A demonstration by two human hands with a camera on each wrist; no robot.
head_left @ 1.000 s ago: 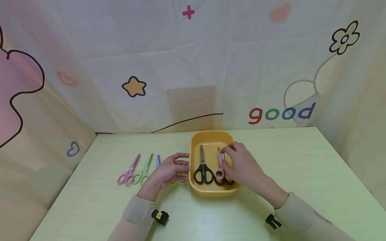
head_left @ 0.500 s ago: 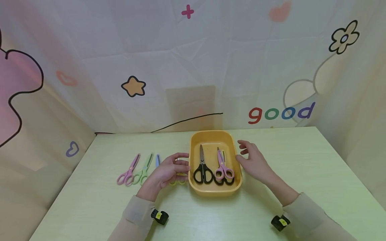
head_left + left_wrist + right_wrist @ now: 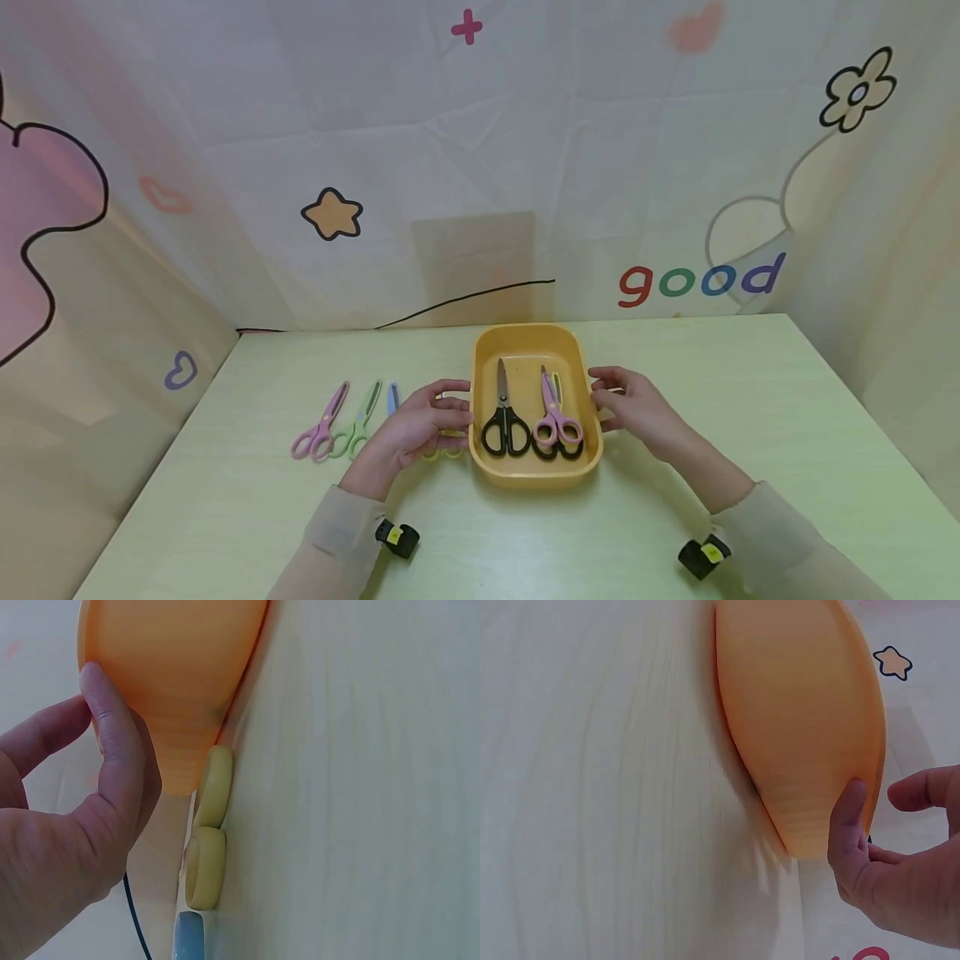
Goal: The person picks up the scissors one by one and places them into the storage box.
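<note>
A yellow plastic tray stands on the table between both hands. My left hand holds its left side, curved fingers against the outer wall and thumb at the rim. At the opposite side, my right hand touches the outer wall with a fingertip; the thumb stays apart from the rim. Inside lie black-handled scissors and, to their right, pink scissors on top of another pair with black handles, mostly covered.
Left of the tray lie pink scissors, green scissors, blue scissors and a pair with yellow handles; my left hand partly hides the last two. A patterned curtain hangs behind the table.
My right hand has let go of the pink scissors inside the tray, moved out to the right and come against the tray's right side. My left hand has stayed in place.
</note>
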